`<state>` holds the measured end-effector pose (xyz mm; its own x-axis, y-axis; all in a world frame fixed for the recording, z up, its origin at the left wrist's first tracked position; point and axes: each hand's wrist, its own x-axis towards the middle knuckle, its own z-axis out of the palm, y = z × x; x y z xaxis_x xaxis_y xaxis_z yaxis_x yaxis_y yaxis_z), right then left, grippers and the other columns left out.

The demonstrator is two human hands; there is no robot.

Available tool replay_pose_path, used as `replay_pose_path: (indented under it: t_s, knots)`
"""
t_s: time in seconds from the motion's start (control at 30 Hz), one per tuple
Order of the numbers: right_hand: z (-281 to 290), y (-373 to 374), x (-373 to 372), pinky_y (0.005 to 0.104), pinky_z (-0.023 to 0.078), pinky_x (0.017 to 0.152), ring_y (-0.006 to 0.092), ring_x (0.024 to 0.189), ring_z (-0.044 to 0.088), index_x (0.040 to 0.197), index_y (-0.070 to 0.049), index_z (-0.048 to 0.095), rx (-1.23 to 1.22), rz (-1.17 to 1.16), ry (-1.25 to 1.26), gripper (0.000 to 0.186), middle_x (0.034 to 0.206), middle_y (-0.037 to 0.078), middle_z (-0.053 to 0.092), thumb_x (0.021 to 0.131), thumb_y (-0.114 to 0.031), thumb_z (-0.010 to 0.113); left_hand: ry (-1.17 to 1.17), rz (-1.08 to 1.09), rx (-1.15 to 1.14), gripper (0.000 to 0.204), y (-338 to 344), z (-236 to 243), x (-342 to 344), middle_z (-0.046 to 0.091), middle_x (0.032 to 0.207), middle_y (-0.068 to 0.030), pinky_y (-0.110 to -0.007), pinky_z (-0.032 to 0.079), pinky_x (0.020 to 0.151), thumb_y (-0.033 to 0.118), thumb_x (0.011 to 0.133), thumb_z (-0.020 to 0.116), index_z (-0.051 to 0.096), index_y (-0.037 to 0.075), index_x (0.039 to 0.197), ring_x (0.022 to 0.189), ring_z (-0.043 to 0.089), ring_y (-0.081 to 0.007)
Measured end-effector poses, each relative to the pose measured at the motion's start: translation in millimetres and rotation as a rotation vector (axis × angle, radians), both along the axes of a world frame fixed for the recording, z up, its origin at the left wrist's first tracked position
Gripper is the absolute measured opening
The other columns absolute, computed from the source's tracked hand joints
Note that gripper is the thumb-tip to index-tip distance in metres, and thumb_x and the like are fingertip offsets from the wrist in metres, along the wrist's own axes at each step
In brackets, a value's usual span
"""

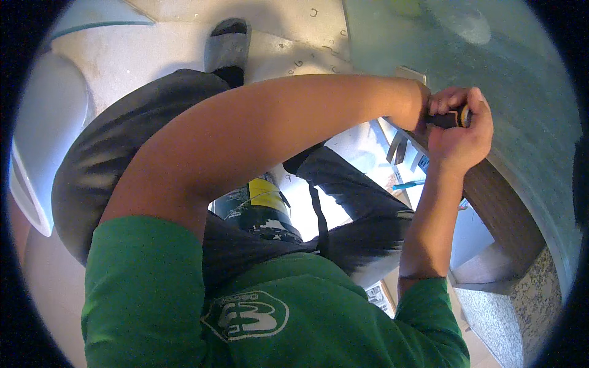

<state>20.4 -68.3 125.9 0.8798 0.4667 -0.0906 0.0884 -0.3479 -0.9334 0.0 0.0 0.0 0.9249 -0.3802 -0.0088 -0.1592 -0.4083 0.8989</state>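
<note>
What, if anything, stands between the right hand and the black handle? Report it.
Nothing visible does. The right hand is curled against the orange-trimmed black handle, with no other object showing between them. The left wrist is close by, at the handle's left.

Glare washes out the floor (299, 199) mid-view, soft shadows flank the slipper (227, 54), and fisheye edges curve into black.

1 fisheye head view, facing steeply down, close above the green shirt (343, 319), farther from the floor (307, 37)
</note>
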Motion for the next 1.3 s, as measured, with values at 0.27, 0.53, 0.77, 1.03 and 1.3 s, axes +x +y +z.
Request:
replay_pose_path:
  t_s: [0.27,0.53,0.77,1.03,1.3]
  knots:
    - [-13.6,-2.5,6.6,0.0366,0.046,0.055,0.0228,0.057,0.054,0.074,0.0,0.05,0.086,-0.024,-0.1,0.032,0.069,0.013,0.058,0.102,-0.015,0.046,-0.14,-0.042,0.072,0.047,4.4,-9.8,11.8,0.074,0.111,-0.0148,-0.045,0.054,0.093,0.055,0.089,0.066,0.071,0.019,0.118,0.103,0.069,-0.0368]
    - [-1.6,16.4,-6.6,0.0355,0.045,0.055,0.0231,0.058,0.054,0.075,0.001,0.054,0.104,-0.111,0.05,0.033,0.066,0.013,0.056,0.101,-0.019,0.049,-0.2,0.041,-0.198,0.049,-13.3,-36.3,16.5,0.074,0.113,-0.0142,-0.046,0.054,0.092,0.05,0.086,0.073,0.069,0.018,0.122,0.103,0.069,-0.0364]
    - [-7.6,-8.8,-4.7,0.036,0.046,0.056,0.0235,0.058,0.055,0.074,0.001,0.052,0.163,-0.103,0.05,0.034,0.068,0.014,0.056,0.102,-0.019,0.048,-0.044,-0.024,-0.12,0.04,-3.3,-2.0,0.8,0.074,0.108,-0.0131,-0.046,0.054,0.09,0.047,0.089,0.07,0.07,0.019,0.119,0.101,0.069,-0.0364]
    - [7.2,-4.6,-10.6,0.0364,0.047,0.057,0.0228,0.06,0.054,0.074,0.001,0.053,0.173,-0.059,0.076,0.035,0.07,0.013,0.056,0.102,-0.019,0.047,0.034,-0.021,-0.022,0.038,-4.3,11.4,-0.3,0.073,0.112,-0.0122,-0.046,0.054,0.091,0.045,0.089,0.069,0.069,0.02,0.118,0.102,0.068,-0.0369]
    - [2.9,1.4,-7.5,0.0366,0.048,0.058,0.0239,0.062,0.056,0.076,0.002,0.055,0.182,-0.086,0.084,0.032,0.07,0.014,0.056,0.101,-0.016,0.045,-0.141,-0.088,0.044,0.036,-15.3,-9.7,16.1,0.074,0.112,-0.0128,-0.047,0.054,0.092,0.044,0.093,0.066,0.067,0.02,0.12,0.104,0.069,-0.0367]
